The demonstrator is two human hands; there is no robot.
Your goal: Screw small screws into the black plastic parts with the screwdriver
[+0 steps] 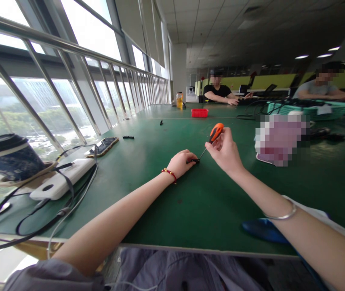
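Note:
My left hand rests on the green table, its fingers closed on a small black part. A red bead bracelet sits on that wrist. My right hand is wrapped round a screwdriver with an orange handle. Its thin shaft slants down and left, with the tip at the black part. A silver bangle circles my right forearm.
Left side: a phone, a white power bank with cables, a dark cap. Small black parts lie farther out, then a red tray and a yellow jar. Two people sit at the far end. A blue object lies near my right arm.

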